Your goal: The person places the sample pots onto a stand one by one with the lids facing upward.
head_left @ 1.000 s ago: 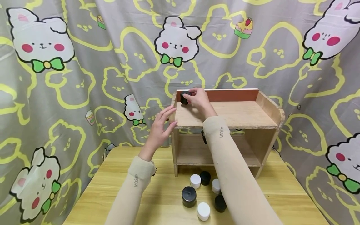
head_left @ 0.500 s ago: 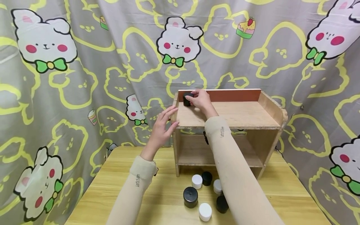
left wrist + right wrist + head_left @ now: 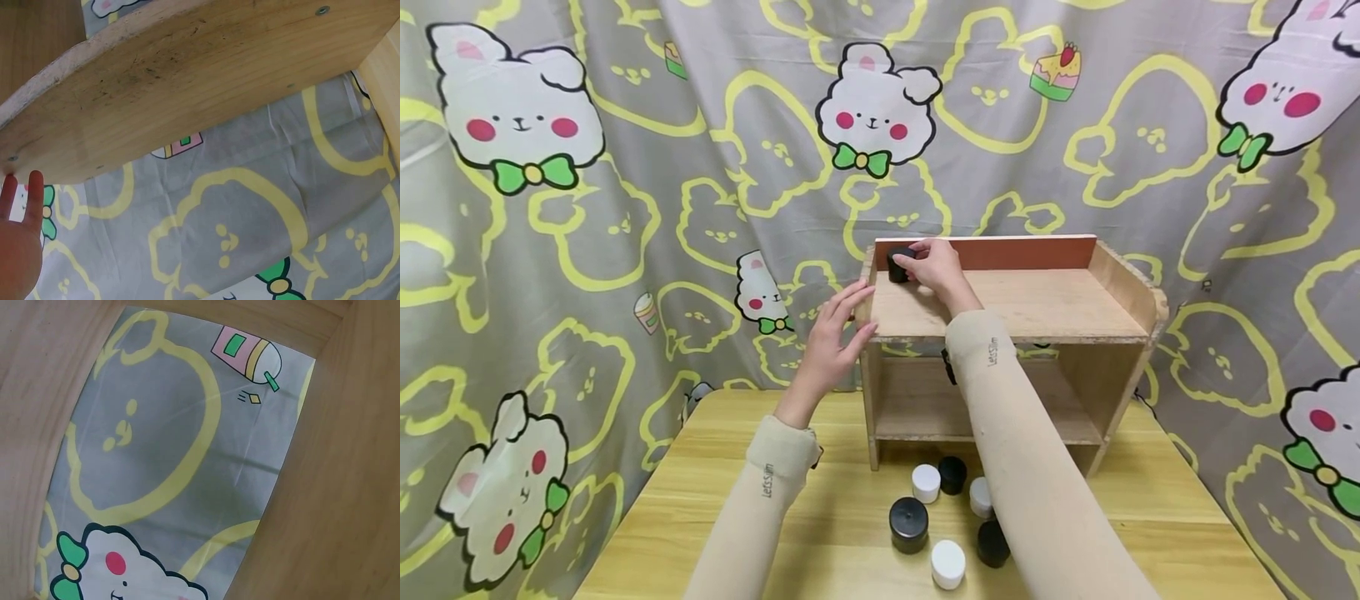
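At the back left corner of the wooden shelf's (image 3: 1022,296) top board, the right hand (image 3: 936,267) pinches a small black jar (image 3: 899,265) between thumb and fingers. The jar stands upright near the reddish back strip. The left hand (image 3: 832,337) rests its extended fingers against the shelf's left side panel, thumb near the front edge. In the left wrist view, two fingertips (image 3: 34,187) touch or nearly touch that panel (image 3: 156,81). The right wrist view shows no hand, only shelf boards (image 3: 350,456) and curtain.
In front of the shelf, several jars stand on the wooden table (image 3: 700,500): a large black jar (image 3: 908,525), white jars (image 3: 948,564) and smaller black jars (image 3: 952,475). The right sleeve partly covers some. A patterned curtain (image 3: 700,167) hangs behind.
The black jar and right hand have come slightly forward from the back corner, the jar still pinched. The left hand stays at the side panel. The head view has shifted a little.
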Demonstrator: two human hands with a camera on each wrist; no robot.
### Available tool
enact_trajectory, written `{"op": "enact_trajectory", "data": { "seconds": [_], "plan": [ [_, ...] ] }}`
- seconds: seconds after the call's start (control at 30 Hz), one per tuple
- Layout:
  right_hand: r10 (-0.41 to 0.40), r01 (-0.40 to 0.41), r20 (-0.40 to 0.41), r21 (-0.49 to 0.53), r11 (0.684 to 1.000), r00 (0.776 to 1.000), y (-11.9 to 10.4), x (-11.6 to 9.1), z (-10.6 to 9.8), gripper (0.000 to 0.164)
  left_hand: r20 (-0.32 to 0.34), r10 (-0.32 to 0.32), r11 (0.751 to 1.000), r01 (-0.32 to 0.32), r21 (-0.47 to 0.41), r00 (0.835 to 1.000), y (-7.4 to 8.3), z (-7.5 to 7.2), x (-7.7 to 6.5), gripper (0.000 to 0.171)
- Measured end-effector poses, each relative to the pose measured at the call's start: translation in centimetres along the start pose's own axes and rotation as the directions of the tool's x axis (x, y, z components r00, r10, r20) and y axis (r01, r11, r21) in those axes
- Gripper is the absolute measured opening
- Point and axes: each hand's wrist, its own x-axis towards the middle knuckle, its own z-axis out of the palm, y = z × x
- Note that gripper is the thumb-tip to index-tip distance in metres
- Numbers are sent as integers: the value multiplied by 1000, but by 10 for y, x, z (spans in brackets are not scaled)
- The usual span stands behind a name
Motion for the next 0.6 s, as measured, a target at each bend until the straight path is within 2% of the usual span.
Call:
{"op": "enact_trajectory", "data": {
  "seconds": [0.33,0.6],
  "plan": [
    [-21,21,-12,-24,999,1000,3,0,0,52,10,-20,1000,20,-9,1000,-1,1,0,52],
    [-30,29,-14,-7,1000,999,6,1,3,53,9,-21,1000,21,-13,1000,-2,1,-1,51]
  ]
}}
